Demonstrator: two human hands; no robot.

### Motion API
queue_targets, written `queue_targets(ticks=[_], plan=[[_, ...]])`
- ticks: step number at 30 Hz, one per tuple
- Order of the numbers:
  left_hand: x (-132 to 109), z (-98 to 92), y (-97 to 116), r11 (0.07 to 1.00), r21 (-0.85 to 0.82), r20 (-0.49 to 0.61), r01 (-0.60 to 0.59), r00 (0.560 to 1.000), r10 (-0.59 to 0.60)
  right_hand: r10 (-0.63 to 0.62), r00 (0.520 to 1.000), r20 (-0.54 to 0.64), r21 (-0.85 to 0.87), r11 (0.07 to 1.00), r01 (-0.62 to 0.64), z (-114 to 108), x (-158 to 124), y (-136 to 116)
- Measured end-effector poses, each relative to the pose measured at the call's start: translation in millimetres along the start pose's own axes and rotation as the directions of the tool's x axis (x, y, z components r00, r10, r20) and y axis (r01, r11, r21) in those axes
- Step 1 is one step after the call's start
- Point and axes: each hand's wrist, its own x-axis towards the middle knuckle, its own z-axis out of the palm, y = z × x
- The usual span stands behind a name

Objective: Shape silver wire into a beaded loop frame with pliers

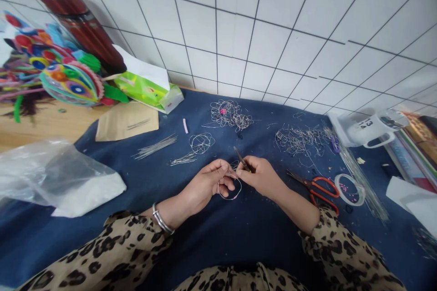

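Over the middle of the dark blue cloth, my left hand (210, 181) pinches a thin wire loop (241, 189) between thumb and finger. A small pink bead sits low on the loop. Close beside it, my right hand (261, 176) is closed around a slim pointed metal tool (241, 157), its tip angled up and left. Its handle is hidden in my palm, so I cannot tell its exact kind. My right fingertips are near or touching the wire at the top of the loop. Beyond my left hand lie a coil of wire (201, 143) and a bundle of cut wires (157, 146).
Orange-handled scissors (322, 187) and a round clear dish (350, 189) with pink beads lie right. Tangled wire heaps (300, 140) rest farther back. A white mug (370, 128), long wires (362, 177), a plastic bag (58, 177), a red thermos (82, 27) and a tissue pack (146, 91) stand around.
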Motion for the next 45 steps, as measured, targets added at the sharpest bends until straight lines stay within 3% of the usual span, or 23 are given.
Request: queue_targets(ticks=[4,20,32,45], plan=[[0,-0.6,-2,0.999,-0.001,-0.015,-0.037,0.999,0.037,-0.008,1.000,-0.028,-0.018,1.000,0.008,-1,0,0],[2,-4.9,5,0.992,0.127,0.052,0.020,0.998,-0.027,-0.041,0.999,-0.008,-0.122,0.992,0.040,-9,-2,-7],[0,-1.2,8,0.937,0.349,0.077,-0.025,0.997,-0.002,-0.044,0.999,0.024,-0.139,0.989,0.047,-6,-4,-12],[1,-6.1,6,0.930,0.368,0.103,0.004,0.994,-0.045,-0.052,0.997,0.049,-0.200,0.978,0.060,-2,-6,-11]])
